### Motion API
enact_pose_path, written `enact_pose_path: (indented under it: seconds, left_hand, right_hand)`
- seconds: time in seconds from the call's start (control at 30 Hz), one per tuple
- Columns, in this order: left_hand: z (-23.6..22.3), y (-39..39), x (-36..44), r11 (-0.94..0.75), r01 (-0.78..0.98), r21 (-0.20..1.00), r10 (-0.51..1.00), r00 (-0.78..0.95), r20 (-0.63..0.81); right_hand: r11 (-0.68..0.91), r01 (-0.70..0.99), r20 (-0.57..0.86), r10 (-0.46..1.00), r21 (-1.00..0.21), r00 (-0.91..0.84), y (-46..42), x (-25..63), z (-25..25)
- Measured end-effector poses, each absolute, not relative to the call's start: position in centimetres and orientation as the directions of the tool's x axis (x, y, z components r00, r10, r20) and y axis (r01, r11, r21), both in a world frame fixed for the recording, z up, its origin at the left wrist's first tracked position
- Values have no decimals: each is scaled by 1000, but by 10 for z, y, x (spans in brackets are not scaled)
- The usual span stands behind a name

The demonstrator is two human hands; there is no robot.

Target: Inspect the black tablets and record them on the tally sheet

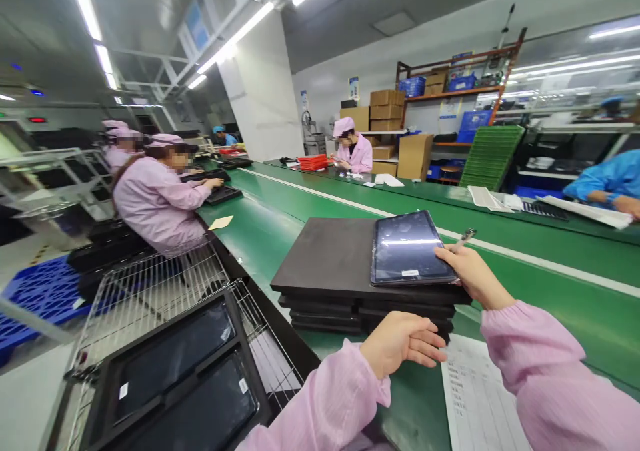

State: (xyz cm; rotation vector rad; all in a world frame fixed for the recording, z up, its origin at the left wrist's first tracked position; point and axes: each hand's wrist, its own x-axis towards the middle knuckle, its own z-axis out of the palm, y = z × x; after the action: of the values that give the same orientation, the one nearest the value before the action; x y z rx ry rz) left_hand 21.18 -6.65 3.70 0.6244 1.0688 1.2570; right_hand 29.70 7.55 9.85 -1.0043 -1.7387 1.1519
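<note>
Right fingers: your right hand (473,274) rests at the right edge of the tablet (409,248), fingers curled against that edge while they pinch a thin pen-like tool (465,238) that sticks out past the knuckles.
Left fingers: your left hand (403,341) is loosely curled and pressed together against the near side of the tray stack (330,264); it pinches nothing, only steadies.
Tablet: it lies screen-up on the right part of the top tray, its small white label toward you, its right edge near the stack's right edge.
Grip advice: judging from this, hold the tablet by its edges only, and keep the tool's tip turned away from the glass so it cannot scratch.
Stack advice: the black trays sit slightly uneven, so keep your left palm braced there while the right hand works.
Paper: a printed sheet (475,398) lies on the green worktop (550,291) just under your right forearm; mind your sleeve does not drag it.
Left side: a wire rack (150,291) beside the worktop carries a black tray with two more tablets (175,354).
Others: a person in pink (157,198) works further along, well apart from your hands.
</note>
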Motion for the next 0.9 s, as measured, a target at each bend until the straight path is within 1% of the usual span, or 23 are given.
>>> enact_pose_path:
  seconds: [0.07,0.13,0.17,0.2,0.23,0.27,0.3,0.33,0.37,0.4,0.47,0.53,0.57,0.7,0.77,0.9]
  left_hand:
    - [39,-74,213,120,-352,928,969,-164,-187]
    - [41,-81,210,-12,-300,954,950,-300,-82]
    - [41,-83,205,-86,-238,967,931,-365,-6]
    - [41,-83,199,-174,-126,977,896,-432,104]
    - [40,-82,191,-269,52,962,833,-488,259]
    - [38,-79,183,-349,309,885,730,-502,464]
    - [35,-76,174,-369,555,746,615,-456,643]
    - [31,-71,167,-324,751,575,515,-370,773]
    - [26,-66,160,-237,874,424,462,-283,841]
    - [21,-61,154,-146,935,324,458,-226,860]
    - [10,-53,147,-5,986,168,490,-144,860]
    - [0,-47,145,61,997,55,502,-79,861]
    - [-3,-46,144,75,997,25,495,-59,867]
    - [-7,-45,145,72,997,31,475,-61,878]
    - [-5,-45,145,69,998,9,471,-41,881]
    - [-2,-46,146,95,994,-52,480,0,877]
  right_hand:
    - [325,245,241,917,-913,-319,86,303,98]
    - [360,302,286,922,-883,-263,94,316,100]
    - [365,322,299,924,-873,-238,95,326,101]
    - [365,336,306,927,-868,-217,95,337,103]
    - [361,345,309,930,-866,-199,93,350,104]
    - [356,351,309,933,-866,-185,90,364,105]
    - [348,349,304,937,-870,-174,85,379,104]
    - [332,341,290,942,-879,-169,79,394,101]
    - [302,334,259,951,-893,-168,73,409,97]
    - [258,330,211,962,-908,-172,68,423,90]
    - [148,341,88,979,-928,-184,58,447,70]
    - [58,376,-15,982,-925,-189,51,464,46]
    - [31,390,-49,980,-920,-192,49,470,33]
    - [3,409,-98,969,-912,-225,42,479,-6]
    - [19,413,-78,973,-911,-218,41,479,-19]
    - [45,423,-16,990,-905,-139,41,476,-40]
